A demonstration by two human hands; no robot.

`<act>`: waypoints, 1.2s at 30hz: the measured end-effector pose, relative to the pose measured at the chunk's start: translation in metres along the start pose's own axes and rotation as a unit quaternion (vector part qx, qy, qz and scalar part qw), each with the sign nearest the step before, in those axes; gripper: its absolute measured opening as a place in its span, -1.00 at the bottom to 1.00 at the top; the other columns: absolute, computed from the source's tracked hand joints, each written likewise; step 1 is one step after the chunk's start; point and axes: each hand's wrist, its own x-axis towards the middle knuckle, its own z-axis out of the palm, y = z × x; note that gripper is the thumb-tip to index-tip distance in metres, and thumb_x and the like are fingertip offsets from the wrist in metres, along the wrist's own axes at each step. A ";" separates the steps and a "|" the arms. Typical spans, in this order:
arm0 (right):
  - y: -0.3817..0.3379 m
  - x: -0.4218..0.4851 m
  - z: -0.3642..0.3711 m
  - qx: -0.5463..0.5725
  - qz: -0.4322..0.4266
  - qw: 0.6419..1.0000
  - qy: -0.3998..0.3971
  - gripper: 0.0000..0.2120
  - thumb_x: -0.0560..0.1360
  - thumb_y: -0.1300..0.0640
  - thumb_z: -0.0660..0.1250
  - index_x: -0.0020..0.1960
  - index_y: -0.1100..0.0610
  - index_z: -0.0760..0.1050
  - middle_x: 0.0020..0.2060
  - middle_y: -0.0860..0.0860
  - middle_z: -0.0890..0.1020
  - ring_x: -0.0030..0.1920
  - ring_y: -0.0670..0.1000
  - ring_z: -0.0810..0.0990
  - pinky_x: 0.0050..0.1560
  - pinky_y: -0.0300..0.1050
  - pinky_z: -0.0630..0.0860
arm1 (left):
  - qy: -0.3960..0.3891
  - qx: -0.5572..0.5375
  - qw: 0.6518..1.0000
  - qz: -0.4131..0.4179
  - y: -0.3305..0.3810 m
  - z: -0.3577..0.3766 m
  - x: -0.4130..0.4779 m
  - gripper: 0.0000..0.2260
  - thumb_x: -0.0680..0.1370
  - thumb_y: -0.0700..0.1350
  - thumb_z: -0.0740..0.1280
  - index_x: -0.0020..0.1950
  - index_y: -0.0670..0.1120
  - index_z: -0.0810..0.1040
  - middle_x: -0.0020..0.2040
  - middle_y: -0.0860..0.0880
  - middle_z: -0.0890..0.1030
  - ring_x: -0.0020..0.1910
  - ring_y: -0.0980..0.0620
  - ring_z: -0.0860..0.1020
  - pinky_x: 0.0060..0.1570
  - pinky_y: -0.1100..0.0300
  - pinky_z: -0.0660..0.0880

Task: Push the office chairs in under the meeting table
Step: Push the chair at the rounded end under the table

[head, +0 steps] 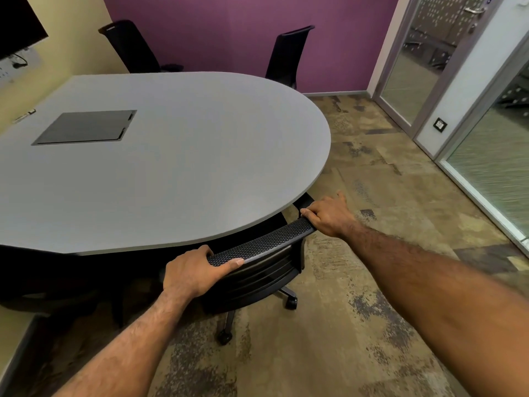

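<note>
A black mesh-backed office chair [266, 245] stands at the near rounded end of the grey meeting table [200, 167], its seat hidden under the tabletop. My left hand [194, 273] grips the left end of the backrest's top rail. My right hand [329, 214] grips the right end. Two wheeled legs stick out below the backrest toward me. At the far side, two more black chairs stand against the table: one at the back left [131, 47], tilted, and one at the back right [289, 55], upright.
A dark cable hatch [86, 127] is set into the tabletop. A purple wall lies behind the table; a screen [17, 24] hangs on the left wall. Glass door and partitions [423, 67] line the right. Patterned carpet [386, 196] runs between table and glass.
</note>
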 end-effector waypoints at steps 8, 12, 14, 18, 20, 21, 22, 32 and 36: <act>-0.002 -0.011 -0.006 0.010 -0.013 1.000 -0.014 -0.50 0.62 -0.26 -0.06 0.09 -0.12 0.63 -0.02 -0.10 0.67 0.14 0.01 0.55 0.47 0.33 0.03 | -0.031 -0.014 0.999 0.005 0.005 -0.003 -0.008 0.04 0.15 0.77 -0.08 0.27 0.08 0.54 0.07 0.09 0.67 0.03 0.02 0.63 0.07 -0.03 0.56; -0.005 -0.018 -0.007 0.041 -0.014 0.999 0.016 -0.48 0.59 -0.29 -0.03 0.04 -0.04 0.62 -0.02 -0.07 0.67 0.09 -0.01 0.57 0.39 0.23 0.20 | -0.039 -0.015 0.998 0.038 0.001 -0.006 -0.008 -0.07 0.16 0.76 -0.02 0.14 0.12 0.54 -0.07 0.12 0.63 -0.12 0.10 0.60 -0.01 0.02 0.58; -0.004 -0.023 -0.007 0.049 -0.016 0.998 0.035 -0.48 0.58 -0.30 -0.02 0.04 -0.02 0.60 0.00 -0.06 0.66 0.07 -0.02 0.55 0.35 0.14 0.29 | -0.046 -0.016 0.997 0.052 0.003 -0.006 -0.007 -0.13 0.16 0.76 0.01 0.09 0.14 0.53 -0.11 0.15 0.61 -0.16 0.14 0.58 -0.06 0.06 0.57; 0.005 -0.029 -0.011 0.059 -0.026 0.997 0.044 -0.49 0.57 -0.29 0.05 0.13 0.06 0.57 0.06 -0.01 0.63 0.11 0.01 0.52 0.24 -0.01 0.41 | -0.035 -0.028 0.996 0.076 0.020 -0.010 0.002 -0.15 0.21 0.74 -0.01 0.12 0.15 0.54 -0.06 0.16 0.63 -0.10 0.15 0.59 -0.07 0.10 0.56; 0.014 -0.030 -0.016 0.061 -0.017 0.997 0.042 -0.53 0.60 -0.24 0.11 0.19 0.08 0.55 0.13 0.01 0.60 0.17 0.03 0.51 0.24 -0.02 0.43 | -0.035 -0.033 0.995 0.085 0.032 -0.012 0.012 -0.11 0.23 0.73 -0.05 0.18 0.14 0.55 0.03 0.15 0.65 -0.03 0.12 0.60 -0.06 0.11 0.53; 0.019 -0.030 -0.020 0.062 -0.010 0.997 0.038 -0.54 0.60 -0.23 0.13 0.23 0.09 0.53 0.16 0.01 0.59 0.19 0.03 0.50 0.25 -0.02 0.43 | -0.034 -0.035 0.995 0.091 0.038 -0.013 0.018 -0.09 0.24 0.73 -0.08 0.20 0.13 0.55 0.05 0.15 0.65 0.00 0.12 0.60 -0.06 0.11 0.51; 0.023 -0.030 -0.023 0.065 -0.003 0.997 0.036 -0.54 0.60 -0.23 0.13 0.25 0.09 0.52 0.17 0.01 0.59 0.21 0.03 0.49 0.24 -0.03 0.43 | -0.032 -0.040 0.994 0.097 0.043 -0.014 0.023 -0.07 0.24 0.72 -0.11 0.21 0.12 0.56 0.06 0.14 0.65 0.00 0.11 0.60 -0.06 0.11 0.51; 0.116 -0.019 -0.035 0.086 0.074 0.993 0.010 -0.44 0.61 -0.27 0.11 0.40 0.09 0.43 0.35 0.06 0.52 0.37 0.06 0.42 0.32 0.01 0.38 | -0.065 -0.036 0.989 0.131 0.150 -0.012 0.091 -0.20 0.36 0.62 -0.14 0.12 0.08 0.55 -0.06 0.11 0.60 -0.11 0.09 0.55 -0.14 0.11 0.44; 0.178 -0.006 -0.041 0.113 0.104 0.988 0.000 -0.42 0.60 -0.29 0.10 0.41 0.09 0.42 0.36 0.07 0.51 0.37 0.08 0.42 0.32 0.05 0.41 | -0.085 -0.025 0.989 0.118 0.205 -0.002 0.125 -0.31 0.45 0.56 -0.04 0.13 0.07 0.55 0.02 0.06 0.64 -0.06 0.05 0.57 -0.08 0.08 0.47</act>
